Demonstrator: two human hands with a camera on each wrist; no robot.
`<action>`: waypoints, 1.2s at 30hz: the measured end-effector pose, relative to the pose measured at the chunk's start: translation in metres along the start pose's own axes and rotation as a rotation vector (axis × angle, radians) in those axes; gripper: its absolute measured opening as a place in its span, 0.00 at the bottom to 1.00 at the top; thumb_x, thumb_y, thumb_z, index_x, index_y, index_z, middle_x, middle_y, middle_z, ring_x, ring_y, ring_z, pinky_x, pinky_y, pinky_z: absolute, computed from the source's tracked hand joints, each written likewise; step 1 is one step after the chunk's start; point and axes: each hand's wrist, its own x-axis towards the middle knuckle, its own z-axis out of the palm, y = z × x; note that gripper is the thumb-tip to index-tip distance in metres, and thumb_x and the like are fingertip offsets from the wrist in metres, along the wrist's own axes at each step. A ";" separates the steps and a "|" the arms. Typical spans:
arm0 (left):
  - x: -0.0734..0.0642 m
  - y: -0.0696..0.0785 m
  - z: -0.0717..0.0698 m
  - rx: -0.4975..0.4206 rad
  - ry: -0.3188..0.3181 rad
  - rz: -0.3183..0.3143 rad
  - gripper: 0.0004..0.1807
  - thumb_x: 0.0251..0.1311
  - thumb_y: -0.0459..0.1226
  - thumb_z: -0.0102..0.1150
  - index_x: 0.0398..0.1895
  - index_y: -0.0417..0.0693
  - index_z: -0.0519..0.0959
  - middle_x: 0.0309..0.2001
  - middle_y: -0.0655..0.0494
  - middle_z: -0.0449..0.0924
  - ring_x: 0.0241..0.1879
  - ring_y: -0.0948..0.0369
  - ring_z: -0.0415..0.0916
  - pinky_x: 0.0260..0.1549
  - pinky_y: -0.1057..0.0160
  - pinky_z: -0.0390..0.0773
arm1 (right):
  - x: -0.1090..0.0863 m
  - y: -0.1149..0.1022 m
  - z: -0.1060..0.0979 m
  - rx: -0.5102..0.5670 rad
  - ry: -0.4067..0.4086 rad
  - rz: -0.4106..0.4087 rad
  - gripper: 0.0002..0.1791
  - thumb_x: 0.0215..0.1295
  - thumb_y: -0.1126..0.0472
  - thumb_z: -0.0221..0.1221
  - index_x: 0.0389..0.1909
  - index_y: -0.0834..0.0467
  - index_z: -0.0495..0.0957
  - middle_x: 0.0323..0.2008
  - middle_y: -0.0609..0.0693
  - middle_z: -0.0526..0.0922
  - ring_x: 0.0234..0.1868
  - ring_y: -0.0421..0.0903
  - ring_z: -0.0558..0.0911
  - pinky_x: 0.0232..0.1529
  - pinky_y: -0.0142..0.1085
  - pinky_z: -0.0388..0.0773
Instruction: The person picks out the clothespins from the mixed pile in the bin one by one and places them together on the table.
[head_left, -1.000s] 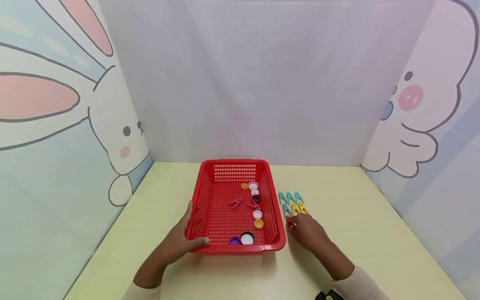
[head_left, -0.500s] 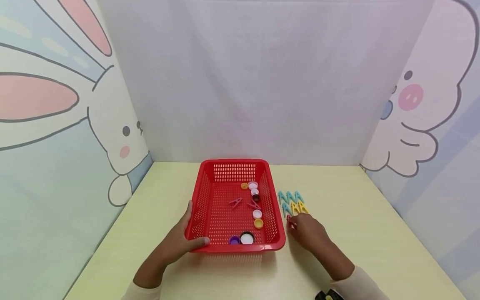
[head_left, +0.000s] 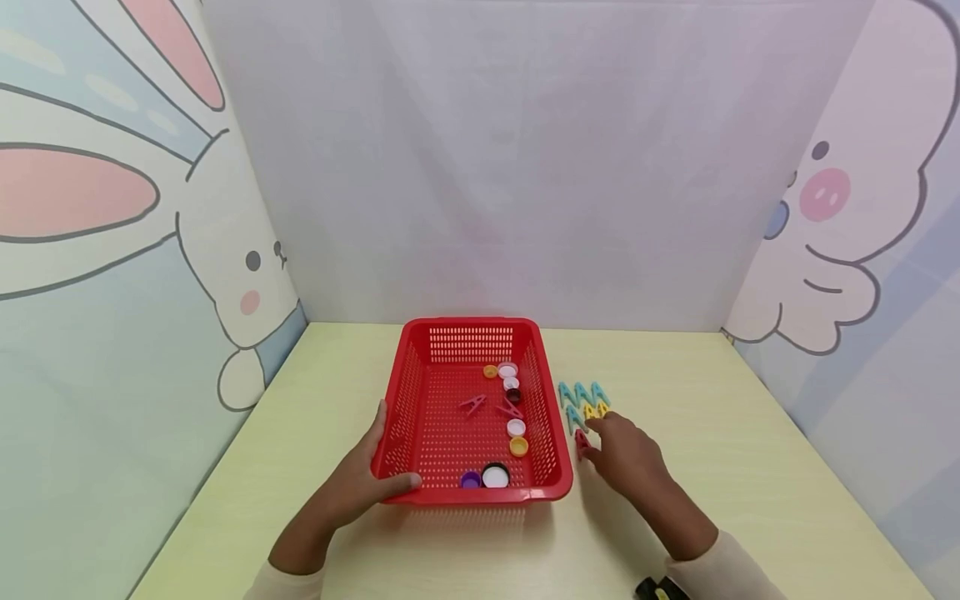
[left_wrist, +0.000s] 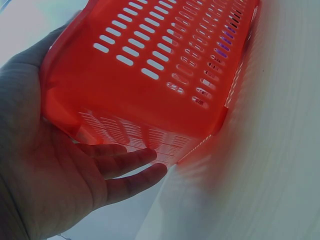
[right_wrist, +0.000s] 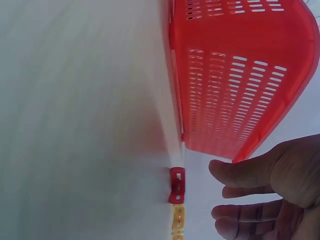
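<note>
In the head view a red plastic basket (head_left: 491,496) stands on the table. My left hand (head_left: 351,485) holds its near left corner, thumb over the front rim and fingers along the outer side. My right hand (head_left: 628,457) hovers just right of a red clothespin (head_left: 582,443) on the table. In the right wrist view the fingers (right_wrist: 245,172) are apart from the red clothespin (right_wrist: 177,185) and hold nothing. Past it lie two yellow clothespins (head_left: 590,412), partly hidden by the right hand, and several light blue clothespins (head_left: 582,393) in rows.
Inside the basket are two pink clothespins (head_left: 473,405) and several bottle caps: white (head_left: 516,427), yellow (head_left: 518,447), purple (head_left: 470,480) and black. A pale wall (head_left: 517,167) closes off the table's back. A black object (head_left: 660,588) shows beside the right sleeve.
My right hand has let go of the red clothespin and lifted slightly up and right, its fingers spreading. The left hand stays on the basket.
</note>
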 end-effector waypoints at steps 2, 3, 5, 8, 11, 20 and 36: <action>0.000 0.000 0.000 -0.004 0.000 -0.003 0.77 0.54 0.51 0.83 0.92 0.58 0.31 0.80 0.40 0.62 0.66 0.45 0.75 0.52 0.51 0.93 | 0.000 -0.001 -0.005 -0.008 0.013 -0.017 0.31 0.60 0.58 0.80 0.65 0.60 0.86 0.49 0.59 0.88 0.36 0.48 0.80 0.26 0.37 0.79; 0.000 0.000 0.000 -0.005 0.000 -0.005 0.77 0.54 0.51 0.83 0.92 0.58 0.31 0.80 0.40 0.62 0.67 0.45 0.75 0.52 0.51 0.93 | 0.000 -0.002 -0.007 -0.011 0.022 -0.028 0.31 0.60 0.59 0.80 0.65 0.61 0.86 0.49 0.60 0.88 0.36 0.48 0.82 0.26 0.38 0.80; 0.000 0.001 0.000 -0.008 0.001 -0.007 0.77 0.54 0.50 0.83 0.92 0.58 0.31 0.80 0.40 0.62 0.67 0.46 0.74 0.52 0.51 0.93 | 0.000 -0.004 -0.012 -0.017 0.040 -0.046 0.30 0.60 0.60 0.80 0.64 0.61 0.86 0.49 0.60 0.88 0.37 0.49 0.83 0.27 0.40 0.83; 0.001 0.002 0.000 -0.004 0.002 -0.007 0.77 0.54 0.50 0.83 0.92 0.59 0.31 0.80 0.40 0.62 0.67 0.46 0.74 0.52 0.50 0.93 | 0.000 -0.009 -0.019 -0.019 0.060 -0.055 0.29 0.60 0.60 0.80 0.63 0.62 0.87 0.49 0.60 0.89 0.38 0.50 0.85 0.28 0.43 0.86; 0.001 0.002 0.000 0.002 0.006 -0.009 0.77 0.54 0.50 0.84 0.92 0.59 0.31 0.81 0.41 0.62 0.68 0.45 0.74 0.53 0.50 0.93 | 0.000 -0.017 -0.027 -0.018 0.070 -0.052 0.29 0.62 0.59 0.79 0.63 0.61 0.87 0.52 0.61 0.88 0.42 0.53 0.88 0.32 0.46 0.89; 0.000 0.003 0.000 0.014 0.013 -0.022 0.77 0.53 0.50 0.84 0.92 0.58 0.31 0.81 0.41 0.61 0.68 0.45 0.74 0.54 0.49 0.92 | 0.002 -0.049 -0.049 -0.030 0.109 -0.084 0.29 0.66 0.54 0.77 0.66 0.59 0.85 0.51 0.59 0.87 0.37 0.49 0.86 0.33 0.42 0.91; -0.001 0.004 0.001 -0.005 0.014 -0.019 0.78 0.52 0.52 0.84 0.92 0.58 0.32 0.81 0.41 0.62 0.69 0.45 0.74 0.53 0.50 0.93 | 0.040 -0.094 -0.049 -0.185 0.054 -0.315 0.30 0.54 0.49 0.84 0.58 0.52 0.90 0.52 0.51 0.89 0.58 0.53 0.84 0.63 0.62 0.79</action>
